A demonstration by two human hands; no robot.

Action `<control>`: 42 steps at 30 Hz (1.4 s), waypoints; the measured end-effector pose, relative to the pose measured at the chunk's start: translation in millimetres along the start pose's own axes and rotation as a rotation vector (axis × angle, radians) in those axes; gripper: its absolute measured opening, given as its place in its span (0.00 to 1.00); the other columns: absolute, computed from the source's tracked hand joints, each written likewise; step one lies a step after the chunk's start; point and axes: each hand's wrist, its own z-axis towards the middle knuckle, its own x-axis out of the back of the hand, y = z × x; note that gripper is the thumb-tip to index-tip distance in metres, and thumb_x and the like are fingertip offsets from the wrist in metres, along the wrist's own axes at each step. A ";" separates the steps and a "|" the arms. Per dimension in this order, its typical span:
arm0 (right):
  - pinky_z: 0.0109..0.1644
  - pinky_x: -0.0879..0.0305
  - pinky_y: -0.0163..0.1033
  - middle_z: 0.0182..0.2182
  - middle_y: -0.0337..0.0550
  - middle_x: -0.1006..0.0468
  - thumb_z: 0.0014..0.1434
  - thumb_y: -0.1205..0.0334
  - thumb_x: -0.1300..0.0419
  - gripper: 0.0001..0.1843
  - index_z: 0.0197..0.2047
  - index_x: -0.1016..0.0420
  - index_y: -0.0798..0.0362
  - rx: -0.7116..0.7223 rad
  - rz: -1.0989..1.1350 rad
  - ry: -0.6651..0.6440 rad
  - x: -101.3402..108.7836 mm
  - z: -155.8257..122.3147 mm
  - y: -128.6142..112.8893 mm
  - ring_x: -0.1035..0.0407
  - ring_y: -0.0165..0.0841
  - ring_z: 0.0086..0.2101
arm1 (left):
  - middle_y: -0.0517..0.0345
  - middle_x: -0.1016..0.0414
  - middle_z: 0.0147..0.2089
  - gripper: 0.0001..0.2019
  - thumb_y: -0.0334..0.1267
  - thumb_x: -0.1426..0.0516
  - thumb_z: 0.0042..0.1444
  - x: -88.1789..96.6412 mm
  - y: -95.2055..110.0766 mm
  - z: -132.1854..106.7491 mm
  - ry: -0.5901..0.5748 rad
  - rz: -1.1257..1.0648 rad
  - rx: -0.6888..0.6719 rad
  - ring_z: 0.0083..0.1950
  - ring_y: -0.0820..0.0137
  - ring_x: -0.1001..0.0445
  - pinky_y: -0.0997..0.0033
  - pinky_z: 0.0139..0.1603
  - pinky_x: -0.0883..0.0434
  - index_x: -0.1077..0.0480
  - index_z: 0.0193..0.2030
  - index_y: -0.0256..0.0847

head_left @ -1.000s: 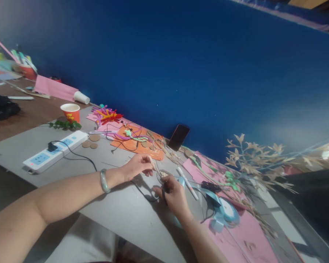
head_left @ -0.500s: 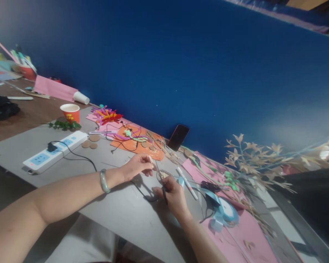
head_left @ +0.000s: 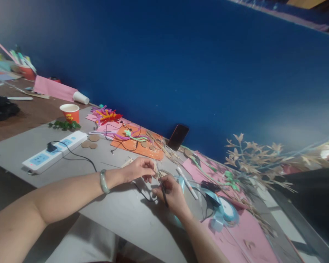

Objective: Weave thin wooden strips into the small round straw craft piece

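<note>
My left hand (head_left: 137, 169), a pale green bangle (head_left: 104, 181) on its wrist, rests on the grey table (head_left: 120, 212) with fingers curled around a thin pale stick whose end pokes out at the left. My right hand (head_left: 172, 193) sits just to the right, almost touching it, fingers closed on a dark thin tool that points down toward me. Between the two hands lies a small round piece I cannot make out. A black cable runs under both hands.
A white power strip (head_left: 55, 151) with a plugged cable lies left. A red paper cup (head_left: 70, 112), colourful pipe cleaners (head_left: 106, 116), an orange sheet (head_left: 137, 143), a phone (head_left: 178, 137) leaning on the blue wall, a white marker (head_left: 186, 182), blue ribbon (head_left: 222, 212), pink paper and dried twigs (head_left: 252, 160) surround the hands.
My left hand turned down toward the table and its stick now shows on the left side of the hand. My right hand moved slightly left, closer to the left hand.
</note>
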 end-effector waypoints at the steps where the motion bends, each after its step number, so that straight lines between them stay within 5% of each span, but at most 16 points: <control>1: 0.25 0.43 0.33 0.19 0.32 0.31 0.38 0.51 0.28 0.27 0.35 0.37 0.52 -0.008 0.004 -0.005 -0.1 -0.2 0.0 0.38 0.27 0.21 | 0.59 0.28 0.24 0.08 0.38 0.40 0.47 -0.7 1.3 -0.7 -0.013 0.010 0.014 0.23 0.74 0.28 0.76 0.26 0.32 0.34 0.31 0.36; 21: 0.22 0.49 0.30 0.16 0.28 0.34 0.39 0.59 0.29 0.22 0.32 0.38 0.52 -0.076 0.158 -0.045 -0.9 0.2 3.7 0.43 0.24 0.18 | 0.57 0.27 0.30 0.10 0.40 0.40 0.49 -4.8 2.4 -2.7 -0.090 0.095 0.020 0.25 0.75 0.29 0.76 0.27 0.33 0.31 0.32 0.34; 33: 0.17 0.51 0.30 0.13 0.27 0.38 0.37 0.55 0.28 0.22 0.29 0.36 0.52 -0.089 0.155 0.008 1.1 1.1 9.5 0.46 0.23 0.14 | 0.59 0.27 0.27 0.08 0.39 0.41 0.49 -4.2 0.4 -1.9 -0.085 0.113 0.008 0.24 0.75 0.29 0.76 0.27 0.33 0.31 0.31 0.35; 42: 0.31 0.32 0.37 0.27 0.41 0.23 0.40 0.56 0.29 0.24 0.38 0.34 0.52 0.097 0.129 0.171 0.5 -0.2 4.0 0.28 0.34 0.28 | 0.59 0.27 0.25 0.12 0.43 0.38 0.47 -2.0 -10.6 2.8 -0.095 0.199 -0.033 0.24 0.75 0.30 0.77 0.26 0.34 0.28 0.32 0.34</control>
